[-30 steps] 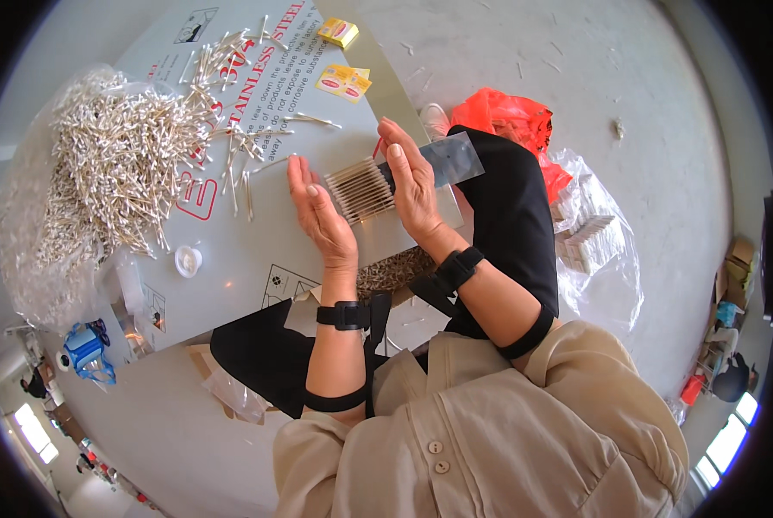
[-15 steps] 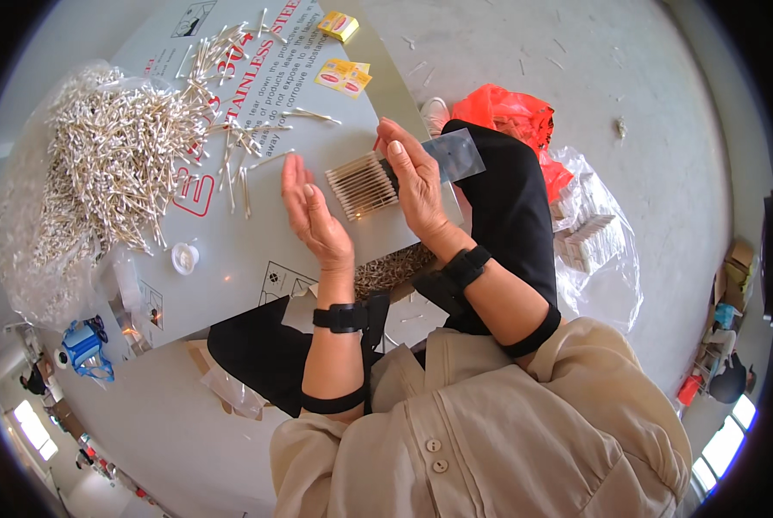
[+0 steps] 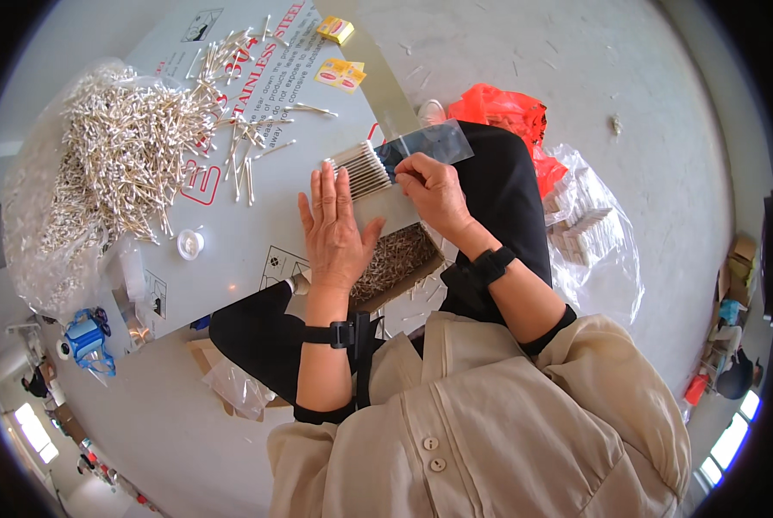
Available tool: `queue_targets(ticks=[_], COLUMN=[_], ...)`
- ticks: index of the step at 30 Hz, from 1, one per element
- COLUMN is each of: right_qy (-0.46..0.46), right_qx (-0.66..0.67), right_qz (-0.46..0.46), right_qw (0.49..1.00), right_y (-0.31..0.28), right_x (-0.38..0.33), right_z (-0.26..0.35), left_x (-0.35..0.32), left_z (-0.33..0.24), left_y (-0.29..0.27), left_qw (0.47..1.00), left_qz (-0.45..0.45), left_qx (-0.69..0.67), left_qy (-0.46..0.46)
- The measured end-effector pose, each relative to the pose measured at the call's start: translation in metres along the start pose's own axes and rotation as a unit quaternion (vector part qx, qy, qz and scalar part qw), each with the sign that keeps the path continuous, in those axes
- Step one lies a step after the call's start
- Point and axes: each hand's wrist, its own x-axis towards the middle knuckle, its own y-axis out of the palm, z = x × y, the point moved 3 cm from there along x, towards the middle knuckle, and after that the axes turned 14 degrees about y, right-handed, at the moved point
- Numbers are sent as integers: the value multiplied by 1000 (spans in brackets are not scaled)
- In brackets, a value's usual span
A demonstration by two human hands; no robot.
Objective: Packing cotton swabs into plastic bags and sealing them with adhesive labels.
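A row of cotton swabs (image 3: 360, 170) lies side by side near the right edge of the grey table, its right end at the mouth of a clear flat plastic bag (image 3: 442, 142). My left hand (image 3: 335, 231) is open, fingers stretched flat, with its fingertips at the left ends of the row. Thumb and fingers of my right hand (image 3: 439, 195) are pinched at the near edge of the bag's mouth; the exact grip is partly hidden by the fingers.
A large heap of loose swabs (image 3: 119, 151) in clear plastic covers the table's left, with stray swabs beside it. Yellow cards (image 3: 340, 74), a small yellow box (image 3: 335, 30) and a white cup (image 3: 190, 244) lie around. Below the edge is a carton of swabs (image 3: 395, 266).
My left hand has turned flat, palm down, against the swab ends. My right hand has moved nearer and closed into a pinch. The swabs and bag have shifted slightly, and the carton is more exposed.
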Motion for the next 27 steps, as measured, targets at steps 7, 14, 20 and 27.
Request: queue_targets(ticks=[7, 14, 20, 27], right_qy=[-27, -43, -61, -82], right_qx=[-44, -62, -80, -100], right_qz=[-8, -22, -29, -35], right_qw=[999, 997, 994, 991], right_y=[1, 1, 0, 3], right_x=[-3, -4, -3, 8], right_z=[-1, 2, 3, 13], left_x=[2, 7, 8, 7], left_z=[-7, -5, -5, -4], left_y=[14, 21, 25, 24], left_qw=[999, 999, 999, 999], left_qz=[20, 12, 16, 17], left_qx=[32, 31, 25, 18], left_qy=[-14, -18, -24, -25])
